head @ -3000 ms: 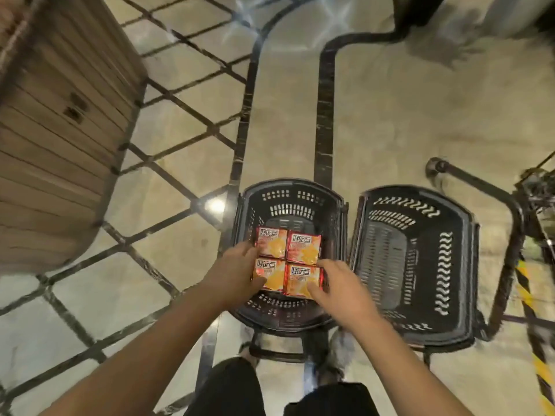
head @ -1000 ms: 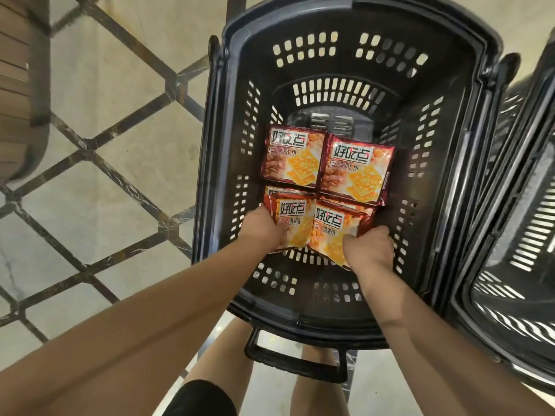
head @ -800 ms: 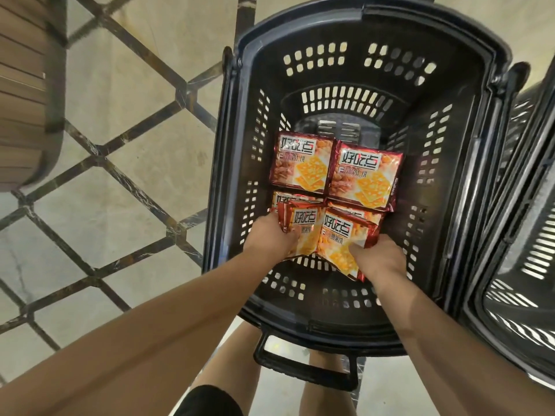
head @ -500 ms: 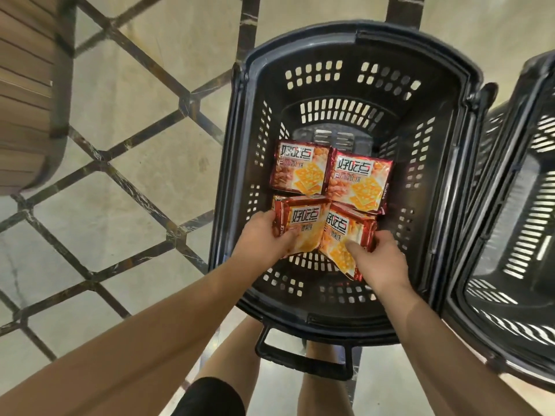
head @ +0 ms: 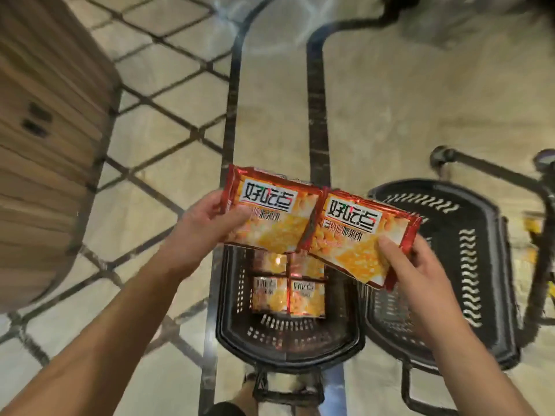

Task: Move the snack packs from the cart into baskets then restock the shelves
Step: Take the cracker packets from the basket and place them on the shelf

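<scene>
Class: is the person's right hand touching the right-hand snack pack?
Touching. The head view shows the right hand gripping the right-hand snack pack, thumb pressed on its front, fingers curled behind its edge.

From my seat, the held packs (head: 267,217) cover the far half of the left basket (head: 288,346) and the tops of the 2 rear packs (head: 271,261) inside. I can't count how many the left hand (head: 207,229) or right hand (head: 417,265) grips: the layered edges smear. The cart (head: 540,181) runs off the right edge, blurred.
</scene>
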A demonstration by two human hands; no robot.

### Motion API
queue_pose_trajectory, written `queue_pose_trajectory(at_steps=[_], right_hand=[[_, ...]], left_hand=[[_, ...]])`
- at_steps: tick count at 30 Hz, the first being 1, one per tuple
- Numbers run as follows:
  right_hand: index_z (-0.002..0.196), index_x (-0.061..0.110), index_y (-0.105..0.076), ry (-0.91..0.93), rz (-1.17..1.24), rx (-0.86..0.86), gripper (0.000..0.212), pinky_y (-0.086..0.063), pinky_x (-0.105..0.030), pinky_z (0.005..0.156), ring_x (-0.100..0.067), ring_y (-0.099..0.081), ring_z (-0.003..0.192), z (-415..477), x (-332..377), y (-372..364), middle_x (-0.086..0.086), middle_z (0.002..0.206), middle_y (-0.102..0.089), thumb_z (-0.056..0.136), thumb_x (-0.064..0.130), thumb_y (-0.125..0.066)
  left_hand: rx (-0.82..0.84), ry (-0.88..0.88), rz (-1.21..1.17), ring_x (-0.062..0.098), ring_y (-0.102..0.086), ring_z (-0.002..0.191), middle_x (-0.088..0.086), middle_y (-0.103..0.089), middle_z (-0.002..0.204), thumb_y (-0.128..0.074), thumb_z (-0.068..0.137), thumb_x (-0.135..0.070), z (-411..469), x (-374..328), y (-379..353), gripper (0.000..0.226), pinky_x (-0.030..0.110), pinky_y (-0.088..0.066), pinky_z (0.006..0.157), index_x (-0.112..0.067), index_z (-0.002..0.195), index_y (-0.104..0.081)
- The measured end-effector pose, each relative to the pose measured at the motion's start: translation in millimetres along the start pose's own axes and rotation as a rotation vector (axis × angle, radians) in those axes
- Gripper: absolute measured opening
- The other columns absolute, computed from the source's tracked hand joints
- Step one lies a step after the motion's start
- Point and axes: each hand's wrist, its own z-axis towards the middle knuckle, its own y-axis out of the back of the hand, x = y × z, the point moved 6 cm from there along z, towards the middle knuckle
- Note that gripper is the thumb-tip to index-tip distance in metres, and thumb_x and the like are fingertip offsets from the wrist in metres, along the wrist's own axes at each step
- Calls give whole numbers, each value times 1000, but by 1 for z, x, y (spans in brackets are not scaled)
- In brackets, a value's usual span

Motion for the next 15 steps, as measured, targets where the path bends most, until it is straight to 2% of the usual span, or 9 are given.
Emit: queue_pose_trajectory(at_steps=[2,4,6,8,10,13,15], right_hand=[[122,28,-66,94,29,-12,28,-57,-22,77,-7,-73,100,-22,56,11,12,111,-76,94,32,-65],[121,27,-66,186,71,-33,27,-57,-18,74,-7,-73,98,-49,111,25,13,109,-76,94,31,-64],[122,28,-67,262,114,-72,33,-58,-30,84,-12,-73,103,-78,161,44,10,112,-76,90,38,-67],[125,26,-66,319,153,-121,39,-55,-39,94,-18,-72,108,-108,202,65,5,116,-76,89,40,-68],[123,21,-66,374,196,-164,33,-55,-42,95,-23,-72,109,-142,240,88,1,114,-76,93,34,-66],[121,18,-67,464,209,-236,28,-54,-46,97,-25,-73,106,-201,287,120,-3,112,-77,97,32,-63],[122,16,-67,539,243,-306,26,-55,-46,96,-26,-73,107,-244,308,143,-5,114,-76,99,27,-59]], left_hand=[[3,-73,-13,24,-75,103,5,-78,113,-73,89,-30,-11,-58,5,34,31,-62,77,-16,120,-69],[12,-129,-27,24,-75,103,5,-78,112,-73,90,-31,-27,-116,6,33,38,-62,87,-17,120,-70],[32,-203,-39,23,-76,101,5,-79,111,-78,79,-47,-50,-176,2,49,35,-61,86,-18,118,-71],[40,-288,-61,20,-77,96,6,-79,109,-86,59,-65,-76,-234,-1,68,28,-61,79,-22,110,-77],[97,-378,-81,15,-77,90,6,-79,108,-88,56,-62,-105,-290,-10,59,23,-60,75,-28,104,-80],[189,-493,-106,13,-77,87,5,-80,105,-82,75,-41,-146,-359,-31,27,20,-59,72,-28,98,-82],[267,-553,-136,14,-77,89,5,-80,105,-78,80,-31,-173,-397,-49,18,21,-59,71,-27,97,-82]])
